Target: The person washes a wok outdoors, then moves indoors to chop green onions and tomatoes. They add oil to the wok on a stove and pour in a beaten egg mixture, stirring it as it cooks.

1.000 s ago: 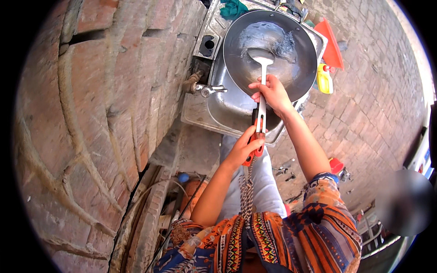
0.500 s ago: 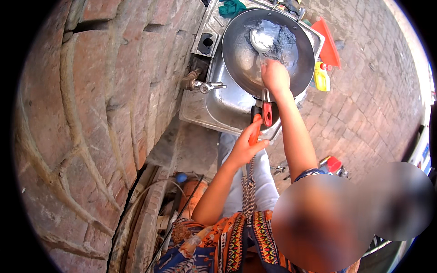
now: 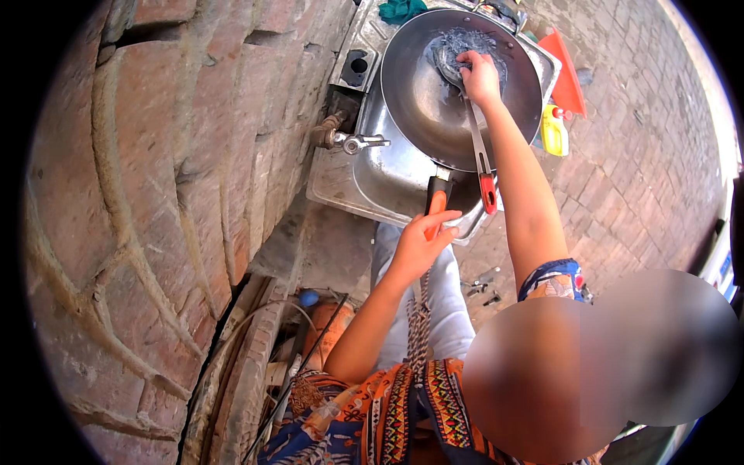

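1. Spoon (image 3: 478,138): it is in the pan (image 3: 411,116), and the pan is over the sink (image 3: 324,191). Its red end pokes out past the pan's near rim.
2. The spoon is long and thin. From its red end it points away from us and a bit to our left, with its head in the far half of the pan, by some wet grey stuff (image 3: 465,39).
3. Our right hand (image 3: 480,77) is nearer to the head. Its fingers are bent over the head and neck, and the handle runs from under them back toward us, just left of our arm. We cannot tell if they pinch the spoon or only press on it.
4. Our left hand (image 3: 423,237) is nearer to the red end, but apart from it. Its fingers are wrapped around the pan's handle, and the red end lies up and to their right.
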`<move>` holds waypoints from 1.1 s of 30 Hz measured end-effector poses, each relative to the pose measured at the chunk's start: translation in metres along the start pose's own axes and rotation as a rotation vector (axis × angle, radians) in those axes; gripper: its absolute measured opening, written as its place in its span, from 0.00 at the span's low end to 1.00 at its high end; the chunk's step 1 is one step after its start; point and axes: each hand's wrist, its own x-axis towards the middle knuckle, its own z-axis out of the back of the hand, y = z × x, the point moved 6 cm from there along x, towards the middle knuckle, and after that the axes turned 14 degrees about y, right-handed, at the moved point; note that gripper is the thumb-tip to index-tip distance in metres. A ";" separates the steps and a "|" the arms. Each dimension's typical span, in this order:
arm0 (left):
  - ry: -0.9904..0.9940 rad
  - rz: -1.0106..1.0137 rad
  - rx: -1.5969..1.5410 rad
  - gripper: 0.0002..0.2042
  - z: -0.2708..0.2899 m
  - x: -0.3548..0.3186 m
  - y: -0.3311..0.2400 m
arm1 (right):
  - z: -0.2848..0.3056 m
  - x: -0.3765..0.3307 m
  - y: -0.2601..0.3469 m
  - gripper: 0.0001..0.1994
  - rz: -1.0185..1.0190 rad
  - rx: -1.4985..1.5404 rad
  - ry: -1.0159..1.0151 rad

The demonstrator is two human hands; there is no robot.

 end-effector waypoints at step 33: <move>-0.017 -0.012 -0.062 0.14 0.002 0.004 0.013 | -0.016 -0.137 0.055 0.14 -0.477 1.526 0.586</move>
